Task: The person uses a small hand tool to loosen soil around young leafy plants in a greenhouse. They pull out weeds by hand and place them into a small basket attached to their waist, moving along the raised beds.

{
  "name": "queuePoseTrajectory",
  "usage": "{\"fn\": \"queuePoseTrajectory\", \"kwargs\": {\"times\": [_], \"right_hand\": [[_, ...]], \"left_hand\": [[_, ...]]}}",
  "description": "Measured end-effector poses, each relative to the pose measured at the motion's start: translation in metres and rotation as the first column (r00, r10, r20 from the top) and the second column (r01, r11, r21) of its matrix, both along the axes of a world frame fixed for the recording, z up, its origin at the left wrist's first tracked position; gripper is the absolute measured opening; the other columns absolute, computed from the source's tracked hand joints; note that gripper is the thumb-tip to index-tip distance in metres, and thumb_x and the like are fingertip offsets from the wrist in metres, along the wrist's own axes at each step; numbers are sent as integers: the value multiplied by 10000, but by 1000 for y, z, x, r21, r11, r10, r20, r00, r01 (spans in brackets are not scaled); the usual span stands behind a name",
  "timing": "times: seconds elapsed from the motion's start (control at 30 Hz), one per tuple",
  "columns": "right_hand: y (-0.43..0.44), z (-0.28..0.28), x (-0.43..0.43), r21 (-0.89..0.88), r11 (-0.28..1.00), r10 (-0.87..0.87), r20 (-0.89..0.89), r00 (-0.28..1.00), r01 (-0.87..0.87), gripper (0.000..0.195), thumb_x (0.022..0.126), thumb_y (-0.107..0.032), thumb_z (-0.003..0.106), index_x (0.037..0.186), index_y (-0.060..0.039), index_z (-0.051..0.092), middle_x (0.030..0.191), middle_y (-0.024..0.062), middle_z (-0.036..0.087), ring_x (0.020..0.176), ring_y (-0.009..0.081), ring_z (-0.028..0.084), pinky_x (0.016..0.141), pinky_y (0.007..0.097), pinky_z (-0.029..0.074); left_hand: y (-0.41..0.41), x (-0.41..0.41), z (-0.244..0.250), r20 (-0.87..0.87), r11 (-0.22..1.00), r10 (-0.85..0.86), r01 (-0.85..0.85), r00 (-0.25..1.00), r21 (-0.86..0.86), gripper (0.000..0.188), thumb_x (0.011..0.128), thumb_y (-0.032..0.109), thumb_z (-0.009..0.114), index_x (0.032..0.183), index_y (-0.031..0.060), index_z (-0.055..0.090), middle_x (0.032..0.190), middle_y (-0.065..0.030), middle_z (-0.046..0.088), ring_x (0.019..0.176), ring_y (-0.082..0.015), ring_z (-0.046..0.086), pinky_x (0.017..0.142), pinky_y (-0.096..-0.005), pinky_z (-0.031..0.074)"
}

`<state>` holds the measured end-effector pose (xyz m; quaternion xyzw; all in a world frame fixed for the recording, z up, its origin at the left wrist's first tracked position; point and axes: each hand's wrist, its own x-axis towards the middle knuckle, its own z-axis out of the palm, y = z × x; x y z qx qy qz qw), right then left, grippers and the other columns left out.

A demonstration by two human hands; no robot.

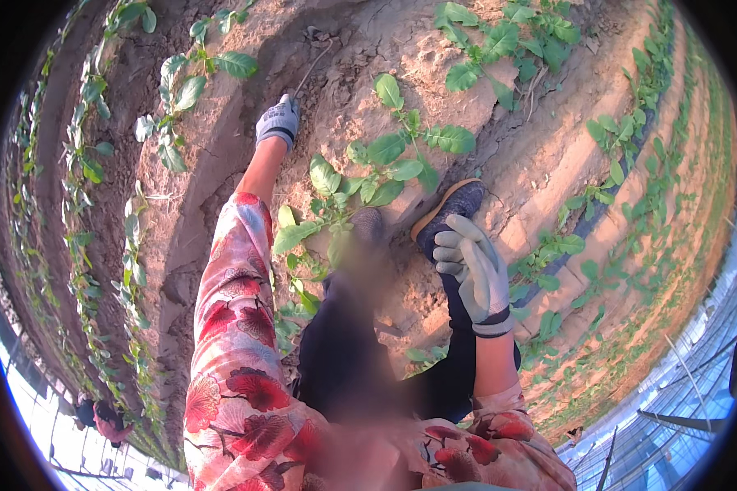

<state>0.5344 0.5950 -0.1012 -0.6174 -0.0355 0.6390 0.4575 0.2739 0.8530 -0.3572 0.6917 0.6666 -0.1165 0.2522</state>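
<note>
My left hand [279, 121], in a grey knit glove, is closed around the near end of a thin curved metal hand tool [312, 66]. The tool reaches over the soil to a dark end, whose shape is hard to tell. My right hand [476, 267], in a similar glove with a paler palm, hangs above my dark shoe [457, 202]; its fingers are loosely bent and apart, and no object shows in it. Between my hands grow leafy green plants [387, 150], some over my other shoe [367, 226].
Rows of young plants run along soil ridges at left [86, 184] and right [620, 147]. A dark strip [589, 215] lies along the right row. More leafy plants [503, 43] stand ahead. Another person [109, 423] is far off at lower left.
</note>
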Motion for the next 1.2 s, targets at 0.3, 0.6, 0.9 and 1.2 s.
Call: {"fn": "queuePoseTrajectory", "kwargs": {"times": [0.3,0.6,0.9,1.2], "right_hand": [[6,10,-7,37,997,73,-28,997,-72,381,941,-230,464,1242,4,465,1028,109,586,853,149,587,734,260,485],[9,5,-7,2,996,88,4,996,-89,391,937,-235,466,1241,10,467,1029,110,587,854,144,588,736,257,487],[0,-4,0,-13,999,45,43,998,-44,383,928,-222,473,1230,14,478,1034,127,591,844,152,594,720,266,495],[5,-2,-5,0,998,67,23,998,-67,402,929,-253,485,1234,10,475,1025,115,588,845,146,591,733,255,486]], "left_hand": [[-148,-141,-4,0,988,111,-111,994,-107,379,918,414,371,1103,133,544,919,-162,643,841,-360,610,726,-448,466],[-66,-7,11,145,995,73,-82,987,57,350,926,403,360,1063,142,548,874,-166,645,814,-356,615,690,-459,467],[47,101,4,129,994,105,-104,986,-15,389,915,402,352,1055,96,547,1058,-194,603,996,-372,569,828,-459,452],[-29,13,-42,117,992,94,-83,989,-95,393,912,397,345,1080,102,544,1021,-209,612,975,-383,572,825,-458,452]]}}
